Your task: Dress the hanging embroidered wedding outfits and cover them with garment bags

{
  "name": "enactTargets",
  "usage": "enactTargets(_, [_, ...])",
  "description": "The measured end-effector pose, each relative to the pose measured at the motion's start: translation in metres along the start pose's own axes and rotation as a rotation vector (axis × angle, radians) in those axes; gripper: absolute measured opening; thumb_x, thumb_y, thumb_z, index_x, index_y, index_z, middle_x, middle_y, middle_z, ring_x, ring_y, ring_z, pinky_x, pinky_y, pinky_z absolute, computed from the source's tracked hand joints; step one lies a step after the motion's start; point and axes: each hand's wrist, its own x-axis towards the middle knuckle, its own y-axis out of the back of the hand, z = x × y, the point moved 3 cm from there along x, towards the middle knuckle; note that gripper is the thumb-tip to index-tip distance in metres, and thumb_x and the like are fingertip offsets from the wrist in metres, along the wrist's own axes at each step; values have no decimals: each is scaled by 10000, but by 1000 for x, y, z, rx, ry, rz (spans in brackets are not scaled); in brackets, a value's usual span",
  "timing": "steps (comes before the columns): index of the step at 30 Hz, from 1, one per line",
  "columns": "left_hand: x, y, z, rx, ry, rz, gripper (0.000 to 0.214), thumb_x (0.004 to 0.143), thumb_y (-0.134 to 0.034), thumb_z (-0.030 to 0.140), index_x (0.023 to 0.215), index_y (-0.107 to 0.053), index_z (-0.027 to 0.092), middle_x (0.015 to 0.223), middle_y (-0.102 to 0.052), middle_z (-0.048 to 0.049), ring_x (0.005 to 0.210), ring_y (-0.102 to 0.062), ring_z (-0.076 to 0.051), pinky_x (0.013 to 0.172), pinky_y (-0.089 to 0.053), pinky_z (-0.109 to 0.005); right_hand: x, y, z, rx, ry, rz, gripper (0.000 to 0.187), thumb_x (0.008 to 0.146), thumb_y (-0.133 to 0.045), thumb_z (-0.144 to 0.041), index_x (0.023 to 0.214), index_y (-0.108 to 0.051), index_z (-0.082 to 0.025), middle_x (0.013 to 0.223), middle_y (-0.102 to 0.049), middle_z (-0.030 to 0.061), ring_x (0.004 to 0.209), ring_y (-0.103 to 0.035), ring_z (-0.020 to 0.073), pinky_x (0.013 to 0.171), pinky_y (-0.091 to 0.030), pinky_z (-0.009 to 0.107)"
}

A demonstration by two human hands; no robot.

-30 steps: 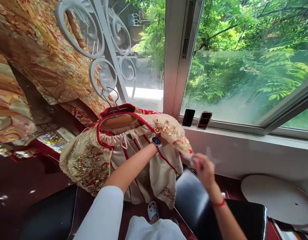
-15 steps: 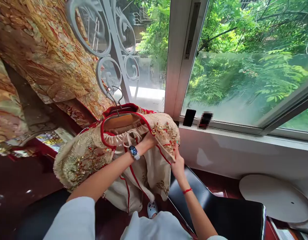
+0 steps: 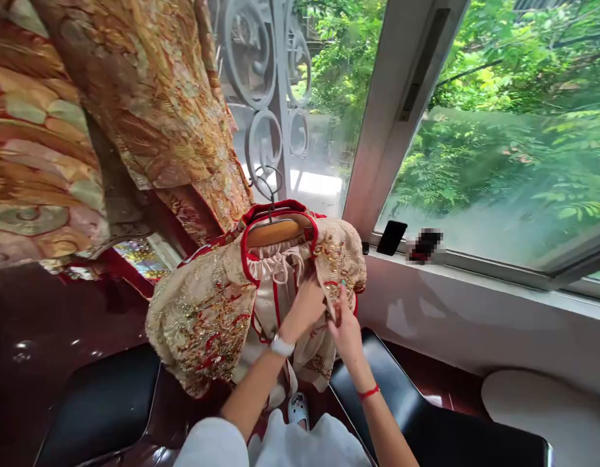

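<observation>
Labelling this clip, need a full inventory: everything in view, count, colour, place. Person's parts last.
Jacket: one, cream, red trim, centre
Hanger: one, brown, in the jacket's neck
Patterned cloth: orange-gold, upper left; layers uncountable
Metal scrollwork: grey, behind the hanger
Window frame: grey, upper right
Plants: green, outside
Phone: one, black, on the sill
Pixelated item: one, dark, beside the phone
Black seats: at least two, either side below
Rounded board: one, pale, lower right
Floor: dark red
Wristband: one, white, left wrist
Bracelet: one, red, right wrist
Shoe: one visible, pale, bottom centre
Hands: two, bare, at the jacket's front
</observation>
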Motion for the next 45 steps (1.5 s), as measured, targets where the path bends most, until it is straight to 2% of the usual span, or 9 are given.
enactTargets(4, [-79, 42, -7, 193, 467, 681, 208, 853, -668, 263, 1059, -646, 252, 958, -619, -91, 926, -617, -256, 854, -529, -450, 25, 27, -13, -96, 132, 196, 726, 875, -564, -279, 1558, -323, -230, 1087, -613, 131, 948, -606, 288, 831, -561, 465])
enactTargets(6, [-103, 62, -23, 345, 625, 846, 329, 818, -733, 380, 1087, -618, 229, 929, -608, -101, 899, -601, -286, 840, -501, -491, 44, 28, -26, -112, 244, 183, 706, 873, -555, -266, 1547, -348, -247, 1099, -589, 129, 976, -596, 292, 838, -557, 467])
enactTargets(13, [-123, 116, -76, 241, 664, 564, 277, 977, -445, 260, 1160, -644, 203, 798, -670, -61, 761, -637, -224, 766, -471, -343, 91, 34, -21, -25, 503, -177, 705, 884, -377, -137, 1579, -321, -243, 1218, -666, 129, 883, -682, 219, 729, -558, 317])
enactTargets(20, [-154, 171, -141, -108, 836, 704, 400, 880, -565, 500, 1100, -666, 181, 1060, -682, -114, 1127, -592, -279, 999, -463, -408, 102, 75, 9, 157, 411, 198, 567, 839, -554, -273, 1400, -569, -193, 932, -750, 78, 492, -540, 139, 496, -452, 267])
enactTargets(24, [-147, 158, -178, -595, 949, 623, 452, 849, -600, 597, 959, -672, 165, 932, -701, -76, 997, -633, -244, 897, -503, -350, 98, 50, -8, 167, 409, 6, 430, 906, -569, -439, 1231, -709, -196, 857, -746, 72, 603, -613, 180, 625, -508, 305])
enactTargets(31, [-127, 189, -132, -68, 792, 1057, 407, 977, -541, 441, 665, -514, 182, 773, -509, -6, 792, -497, -137, 782, -454, -287, 126, 87, -32, 506, 235, 369, 552, 970, -450, -605, 661, -617, -179, 658, -521, 12, 639, -505, 170, 647, -442, 319])
enactTargets(34, [-137, 179, -94, 114, 770, 1223, 385, 981, -535, 472, 754, -592, 165, 860, -533, -35, 858, -514, -162, 812, -448, -309, 115, 93, -37, 521, 308, 442, 526, 980, -453, -583, 700, -629, -174, 760, -529, 27, 708, -501, 165, 692, -436, 318])
enactTargets(41, [-175, 104, -73, 191, 817, 1076, 483, 980, -460, 509, 1305, -535, 159, 1238, -524, -158, 1185, -492, -279, 1035, -410, -453, 60, 9, -13, 230, 476, -361, 421, 1002, -395, -419, 1278, -668, -254, 1198, -585, 115, 1130, -567, 244, 972, -477, 424])
enactTargets(45, [-225, 59, -57, 473, 636, 928, 752, 799, -685, 584, 1348, -426, 141, 1213, -496, -171, 1152, -497, -324, 983, -442, -505, 86, 35, 27, 175, 377, -70, 596, 911, -583, -488, 1448, -472, -253, 1352, -496, 118, 1281, -461, 287, 1106, -379, 509])
